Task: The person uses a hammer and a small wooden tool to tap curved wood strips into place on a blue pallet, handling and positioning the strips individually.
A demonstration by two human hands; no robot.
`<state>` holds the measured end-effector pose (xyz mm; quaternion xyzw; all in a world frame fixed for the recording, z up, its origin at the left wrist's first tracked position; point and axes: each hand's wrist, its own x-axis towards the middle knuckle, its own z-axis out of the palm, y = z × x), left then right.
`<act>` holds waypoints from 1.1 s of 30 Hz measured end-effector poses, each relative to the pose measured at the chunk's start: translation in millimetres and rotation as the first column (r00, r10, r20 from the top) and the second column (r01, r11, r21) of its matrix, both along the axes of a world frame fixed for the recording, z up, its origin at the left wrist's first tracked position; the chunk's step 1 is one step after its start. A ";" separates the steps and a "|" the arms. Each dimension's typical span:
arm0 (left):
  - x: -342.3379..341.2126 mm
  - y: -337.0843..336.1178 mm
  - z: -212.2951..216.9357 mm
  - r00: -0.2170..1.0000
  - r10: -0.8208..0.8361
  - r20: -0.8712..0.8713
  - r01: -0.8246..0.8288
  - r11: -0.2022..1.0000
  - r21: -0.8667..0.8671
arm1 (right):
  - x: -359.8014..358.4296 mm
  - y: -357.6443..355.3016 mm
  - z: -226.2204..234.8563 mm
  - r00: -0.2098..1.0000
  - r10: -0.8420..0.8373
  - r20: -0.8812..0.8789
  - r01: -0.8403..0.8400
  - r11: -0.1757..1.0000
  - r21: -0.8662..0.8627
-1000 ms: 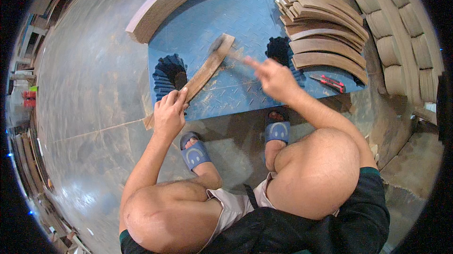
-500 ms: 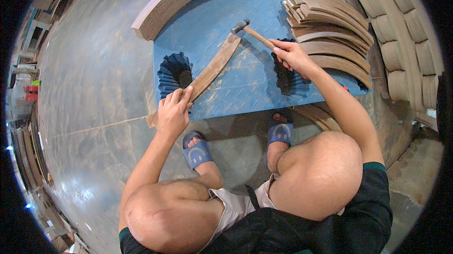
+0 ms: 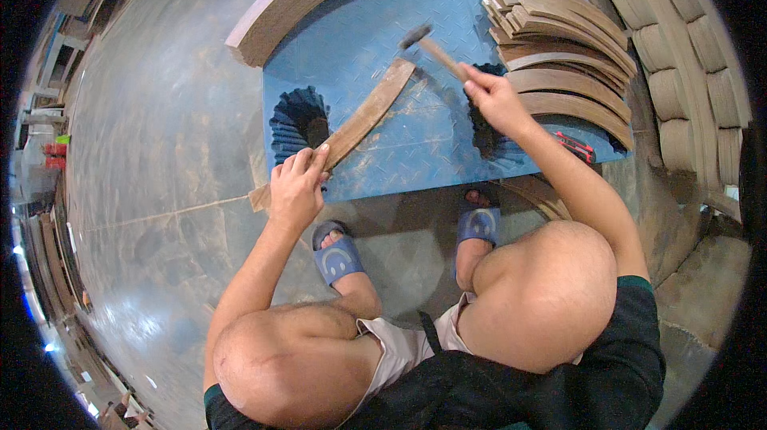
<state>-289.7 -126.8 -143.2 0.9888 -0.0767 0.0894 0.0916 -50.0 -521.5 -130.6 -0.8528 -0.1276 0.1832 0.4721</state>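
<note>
Wood strip (image 3: 369,118) lies slanted on the blue pallet (image 3: 391,166). Near its lower end, the left hand (image 3: 297,186) has its grip clamped on it; pressing firmly should help. Right of its far end, the right hand (image 3: 497,102) has its grip wrapped round the hammer (image 3: 442,57); straight, gentle taps should work best. Gray floor (image 3: 176,110) is left of the strip, curved wood pile (image 3: 563,58) right.

A red-and-black utility knife (image 3: 575,146) lies at right — just left of stacked brownish bundles (image 3: 663,94) — while a grey floor (image 3: 176,94) (glossy with reflected light) stretches left.
</note>
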 end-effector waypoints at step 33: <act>-4.9 1.9 -0.3 1.000 0.023 -0.022 -0.024 0.999 -0.029 | -94.5 29.7 29.7 0.750 0.498 0.436 -0.259 0.827 -0.499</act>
